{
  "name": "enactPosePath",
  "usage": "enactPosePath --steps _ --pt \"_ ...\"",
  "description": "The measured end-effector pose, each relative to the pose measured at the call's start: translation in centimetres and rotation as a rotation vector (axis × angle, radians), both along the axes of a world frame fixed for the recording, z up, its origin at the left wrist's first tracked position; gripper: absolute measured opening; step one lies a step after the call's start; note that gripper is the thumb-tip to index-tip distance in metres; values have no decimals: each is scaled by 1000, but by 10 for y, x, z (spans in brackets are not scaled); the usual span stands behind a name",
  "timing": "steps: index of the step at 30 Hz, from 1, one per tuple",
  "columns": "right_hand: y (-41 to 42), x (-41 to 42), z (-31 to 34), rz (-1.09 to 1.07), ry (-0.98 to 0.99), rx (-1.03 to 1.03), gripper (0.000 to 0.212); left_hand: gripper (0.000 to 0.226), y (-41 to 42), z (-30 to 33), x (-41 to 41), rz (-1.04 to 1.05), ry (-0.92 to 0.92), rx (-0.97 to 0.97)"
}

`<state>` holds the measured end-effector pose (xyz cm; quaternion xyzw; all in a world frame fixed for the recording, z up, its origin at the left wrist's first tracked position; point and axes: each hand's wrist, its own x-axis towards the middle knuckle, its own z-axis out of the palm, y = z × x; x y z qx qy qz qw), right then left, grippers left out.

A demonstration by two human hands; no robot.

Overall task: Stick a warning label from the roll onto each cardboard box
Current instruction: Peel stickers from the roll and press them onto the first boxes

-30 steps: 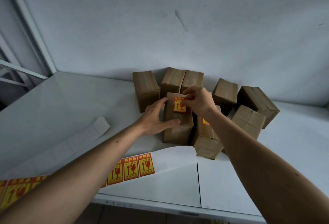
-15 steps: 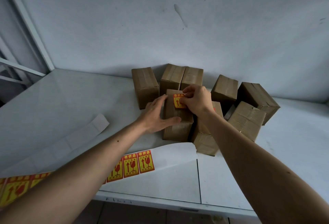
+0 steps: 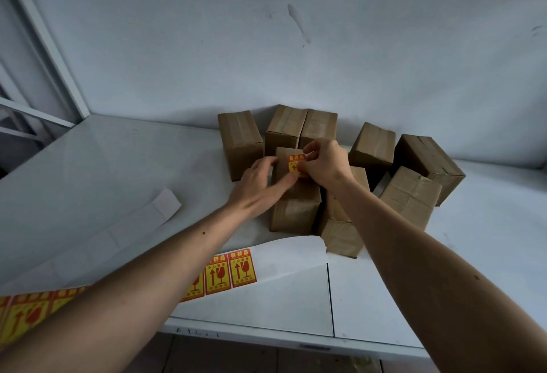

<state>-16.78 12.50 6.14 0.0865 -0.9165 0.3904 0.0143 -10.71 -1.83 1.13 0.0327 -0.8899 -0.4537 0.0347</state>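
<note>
Two hands on one box, label going down.

Nearest, the label strip [image 3: 233,269] lies along the desk [image 3: 444,254] edge, stickers up, within reach for the next peel. Beyond it, left hand [image 3: 260,186], flat and holding nothing, braces the front box [image 3: 296,207], likely to stop it sliding. Right hand [image 3: 322,162] pinches and presses the warning label [image 3: 294,162] onto that box's top. Neighbouring box [image 3: 340,224] partly hidden by the arm. Farther back, five unlabelled boxes [image 3: 239,141] cluster by the wall [image 3: 266,32].
</note>
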Motion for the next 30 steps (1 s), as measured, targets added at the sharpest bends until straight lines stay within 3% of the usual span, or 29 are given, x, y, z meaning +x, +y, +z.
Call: enactPosePath --steps 4,9,12,16,22,26,30 --pt "-1 3 -4 -24 61 40 37 60 9 -2 -6 97 56 85" --pt "1 4 -1 -12 187 170 36 53 15 1 -7 142 79 212" --pt "7 5 -3 59 277 345 25 54 10 5 -13 51 71 113" --pt "17 10 -7 105 267 507 37 49 -2 6 -20 -15 -13 -58" --pt "29 25 -6 168 312 560 42 62 -10 4 -16 -72 66 -250" --pt "27 31 -4 152 333 568 39 48 -4 8 -8 -22 113 -348" --pt "24 49 -1 151 419 527 30 36 -1 16 11 80 314 -279"
